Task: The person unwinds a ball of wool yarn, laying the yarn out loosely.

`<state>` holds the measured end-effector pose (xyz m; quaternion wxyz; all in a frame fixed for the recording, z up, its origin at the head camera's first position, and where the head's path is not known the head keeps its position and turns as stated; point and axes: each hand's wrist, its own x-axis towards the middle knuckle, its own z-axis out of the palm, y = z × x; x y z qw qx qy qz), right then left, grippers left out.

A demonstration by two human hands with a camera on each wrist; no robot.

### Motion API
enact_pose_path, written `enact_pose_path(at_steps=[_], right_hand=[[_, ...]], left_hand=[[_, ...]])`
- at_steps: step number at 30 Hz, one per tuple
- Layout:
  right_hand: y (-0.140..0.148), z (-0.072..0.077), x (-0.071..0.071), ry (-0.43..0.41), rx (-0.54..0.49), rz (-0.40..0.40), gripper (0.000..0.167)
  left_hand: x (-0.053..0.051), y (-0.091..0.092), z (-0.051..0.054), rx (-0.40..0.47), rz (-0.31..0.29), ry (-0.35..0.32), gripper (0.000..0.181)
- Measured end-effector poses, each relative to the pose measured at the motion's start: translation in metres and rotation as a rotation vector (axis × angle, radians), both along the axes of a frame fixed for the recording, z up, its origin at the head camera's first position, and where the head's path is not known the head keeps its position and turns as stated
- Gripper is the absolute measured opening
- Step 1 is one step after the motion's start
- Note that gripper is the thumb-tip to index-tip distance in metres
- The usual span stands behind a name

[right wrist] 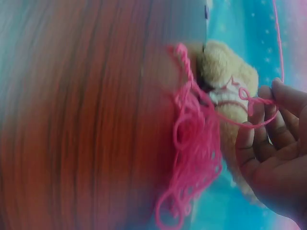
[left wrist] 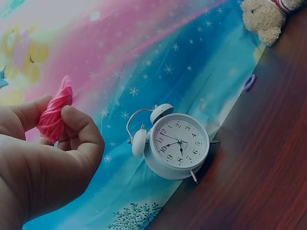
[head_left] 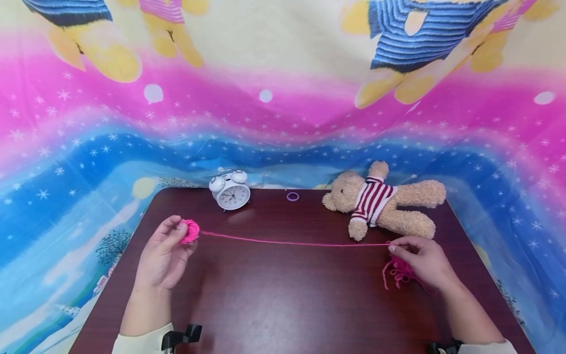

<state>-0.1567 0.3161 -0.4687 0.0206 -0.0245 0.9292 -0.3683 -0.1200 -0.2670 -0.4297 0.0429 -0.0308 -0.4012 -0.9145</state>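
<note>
A small wound ball of pink yarn (head_left: 190, 231) is pinched between the thumb and fingers of my left hand (head_left: 162, 258), raised over the left part of the table. From it a single strand (head_left: 283, 242) runs nearly straight across to my right hand (head_left: 422, 260), whose thumb and fingertips pinch it. Below the right fingers hangs a loose, looped tangle of pink yarn (right wrist: 196, 139), partly hidden by that hand in the head view. In the left wrist view the wound yarn (left wrist: 55, 112) shows its wraps, gripped at both sides.
On the dark wooden table (head_left: 283, 295), a white twin-bell alarm clock (head_left: 233, 194) stands at the back left. A small purple ring (head_left: 293, 196) lies near the back edge. At the back right lies a teddy bear (head_left: 376, 199) in a striped shirt. A printed cloth (head_left: 283, 123) hangs behind.
</note>
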Motion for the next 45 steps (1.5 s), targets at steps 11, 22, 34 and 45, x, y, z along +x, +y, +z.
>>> enact_pose_path(at_steps=[11,22,34,45], right_hand=[[0.041,-0.001,0.006,-0.032,0.047,-0.103,0.042],[0.068,-0.004,0.006,-0.028,0.055,-0.166,0.046],[0.094,-0.011,0.008,0.022,-0.01,-0.207,0.044],[0.119,-0.014,0.014,-0.006,-0.127,-0.323,0.032]], left_hand=[[0.003,-0.006,-0.005,-0.023,0.015,-0.042,0.027],[0.007,-0.01,-0.014,-0.039,0.019,-0.045,0.026],[0.008,-0.013,-0.015,-0.054,0.079,-0.064,0.029],[0.013,-0.026,-0.015,-0.013,0.086,-0.048,0.03]])
